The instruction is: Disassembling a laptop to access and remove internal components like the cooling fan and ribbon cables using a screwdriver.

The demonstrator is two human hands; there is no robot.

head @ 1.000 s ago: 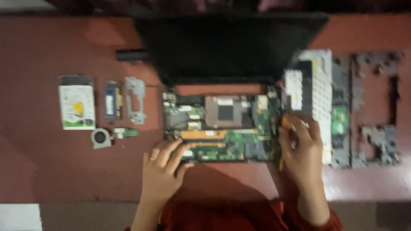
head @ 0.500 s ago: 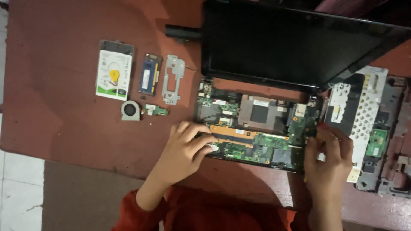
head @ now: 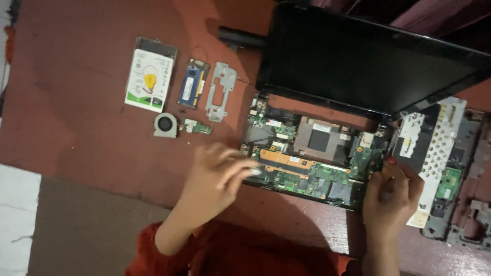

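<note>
The motherboard point(head: 312, 166) is gripped at both ends — left hand point(head: 217, 179) fingers curled on its near-left edge, right hand point(head: 391, 197) fingers pressed together at its right edge. Uneven lifting could flex it or tear attached cables.

We look down on an opened black laptop point(head: 327, 153) with its green circuit board bared on a reddish-brown table point(head: 76, 143). The left hand point(head: 217, 176) pinches at the board's near-left edge; the right hand point(head: 391, 197) grips its right corner. A white-labelled hard drive point(head: 151, 74), blue memory stick point(head: 193, 84), grey metal bracket point(head: 220, 92) and small round fan point(head: 165, 124) lie to the left.
</note>
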